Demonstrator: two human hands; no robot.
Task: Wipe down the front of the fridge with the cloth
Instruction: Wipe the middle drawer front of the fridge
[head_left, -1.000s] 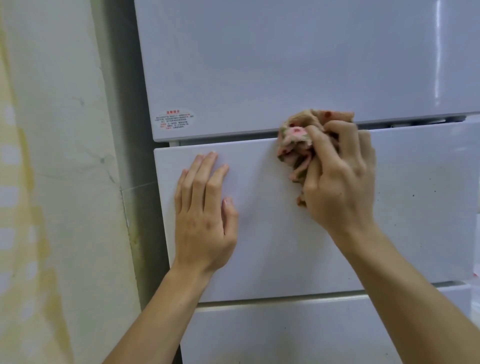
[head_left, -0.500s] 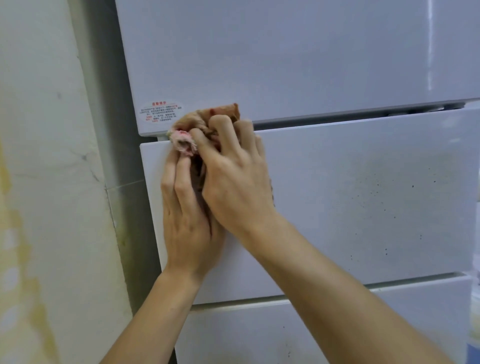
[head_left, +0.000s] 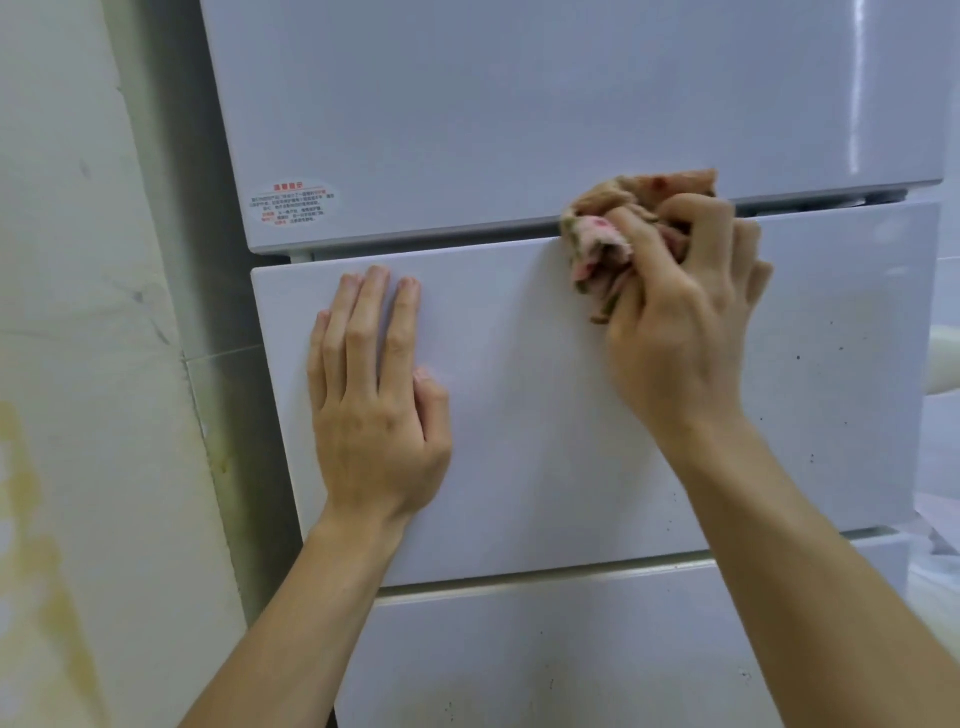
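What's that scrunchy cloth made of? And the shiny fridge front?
The cloth looks like soft fabric, maybe cotton: it bunches into folds, with pink spots. The fridge front looks like glossy white painted metal or glass; light streaks reflect off it, but which is unclear.

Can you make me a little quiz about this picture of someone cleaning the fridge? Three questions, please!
1. True or false: the left hand lies flat on the middle drawer front.
2. Which hand grips the cloth? A) left B) right
3. Fill in: the red-lettered sticker is on the door ___ that drawer front.

Key: 1 true; 2 B, the right hand, fingers curled round it; 3 above.
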